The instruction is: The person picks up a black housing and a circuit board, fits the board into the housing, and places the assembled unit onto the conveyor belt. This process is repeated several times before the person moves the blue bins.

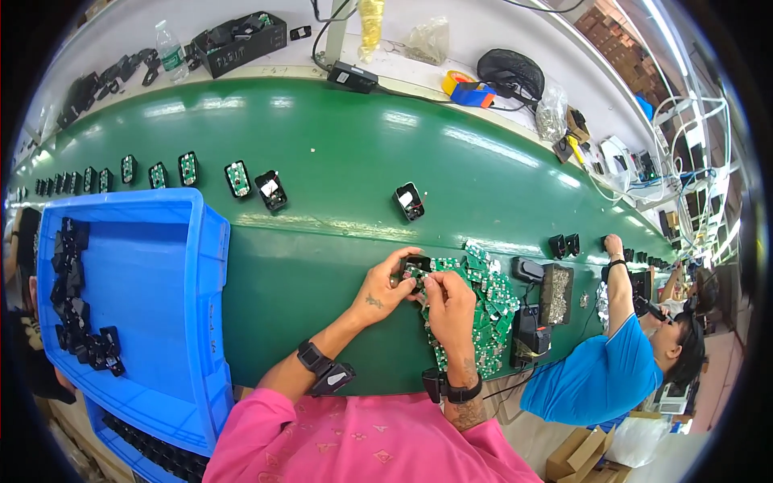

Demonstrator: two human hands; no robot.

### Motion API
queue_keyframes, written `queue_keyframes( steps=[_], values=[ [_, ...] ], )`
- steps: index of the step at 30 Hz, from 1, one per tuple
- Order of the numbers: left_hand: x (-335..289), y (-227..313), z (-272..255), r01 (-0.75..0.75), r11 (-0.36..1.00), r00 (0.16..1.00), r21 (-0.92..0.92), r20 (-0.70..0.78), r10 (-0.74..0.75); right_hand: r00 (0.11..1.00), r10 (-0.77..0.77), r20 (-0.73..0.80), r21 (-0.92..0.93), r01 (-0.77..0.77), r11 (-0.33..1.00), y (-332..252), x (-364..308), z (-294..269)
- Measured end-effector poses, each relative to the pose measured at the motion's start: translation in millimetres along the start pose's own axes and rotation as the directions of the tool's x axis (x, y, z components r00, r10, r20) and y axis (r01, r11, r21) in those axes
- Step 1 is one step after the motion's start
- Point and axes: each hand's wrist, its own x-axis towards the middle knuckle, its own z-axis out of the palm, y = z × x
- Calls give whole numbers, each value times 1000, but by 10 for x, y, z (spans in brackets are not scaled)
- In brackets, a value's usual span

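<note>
Both hands meet over the green desk (338, 161): left hand (385, 288) grips one small black housing (414, 266), right hand (448, 310) pinches a green circuit board (421, 278) against it. At three o'clock, a heap of boards (487, 310). At nine, one blue bin (153, 322). Farther, two open housings (271, 191) ride the belt.

A green conveyor belt (346, 161) crosses the frame. A blue bin (161, 306) sits lower left, green circuit boards (491, 314) lie lower centre. Black plug housings (270, 191) line the upper left.
</note>
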Motion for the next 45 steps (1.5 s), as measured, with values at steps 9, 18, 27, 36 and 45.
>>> queue_keyframes(
  steps=[9,18,27,36,45],
  values=[
    [-6,37,-8,-85,987,991,133,-96,99,986,-139,96,-184,154,971,105,59,-18],
    [-5,40,-25,-140,954,982,263,-83,167,966,-62,251,-156,104,982,29,186,-100],
    [-1,82,-24,-175,911,978,373,-44,206,952,-6,307,-138,51,989,56,239,-138],
    [-16,85,19,-367,707,898,604,31,439,962,-1,273,-163,47,986,113,179,-103],
    [-36,44,0,-334,750,906,571,-23,422,970,-7,244,-159,47,986,132,175,-10]
  ],
)
